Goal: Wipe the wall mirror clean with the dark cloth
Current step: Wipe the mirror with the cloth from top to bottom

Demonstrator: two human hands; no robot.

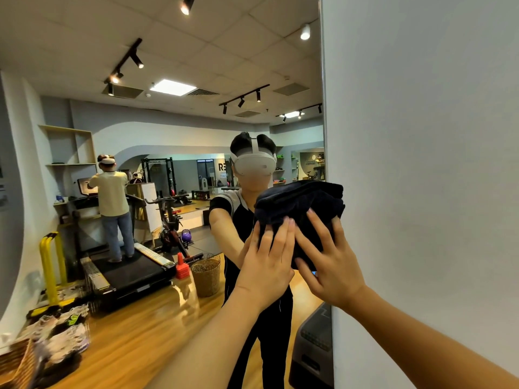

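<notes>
The wall mirror (pixel 168 178) fills the left and middle of the view and ends at a vertical edge beside a white wall (pixel 421 164). A folded dark cloth (pixel 303 203) is pressed flat against the glass at the mirror's right edge, about chest height. My left hand (pixel 269 265) lies flat on the cloth's lower left part, fingers pointing up. My right hand (pixel 328 259) presses on its lower right part, fingers spread. Both arms reach up from the bottom of the frame. The glass under the cloth is hidden.
The mirror reflects a gym: a person in a headset facing me, another person on a treadmill (pixel 129 270), an exercise bike, a wicker basket (pixel 206 276), orange cones, a yellow rack. A dark step platform (pixel 311 352) sits low by the mirror's edge. A basket of cloths is at bottom left.
</notes>
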